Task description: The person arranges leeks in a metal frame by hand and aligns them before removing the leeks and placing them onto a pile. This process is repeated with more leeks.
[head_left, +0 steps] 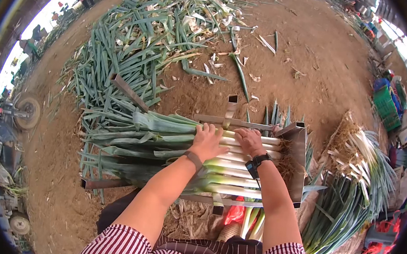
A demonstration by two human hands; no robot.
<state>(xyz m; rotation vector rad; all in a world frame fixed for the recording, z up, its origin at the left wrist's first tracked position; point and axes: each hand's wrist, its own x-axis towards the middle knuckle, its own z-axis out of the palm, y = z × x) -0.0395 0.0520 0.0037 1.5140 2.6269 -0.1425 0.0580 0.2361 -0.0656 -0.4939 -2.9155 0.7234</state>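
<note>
hands (228, 141) pressing flat on leeks (163, 147) in metal frame (297, 153).

Two hands (228, 142), one metal frame (294, 153), two wristbands (258, 162), three leek heaps (138, 40), one green crate (386, 107)

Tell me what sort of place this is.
Likely an open-air farm yard where leeks are sorted: bare dirt ground, a heap of cut green leaves, and both hands, left hand and right hand, pressing leeks in a metal frame.

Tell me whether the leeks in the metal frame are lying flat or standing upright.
Lying flat. The leeks lie side by side across the metal frame, roots toward its end plate, both hands pressed on top.
</note>
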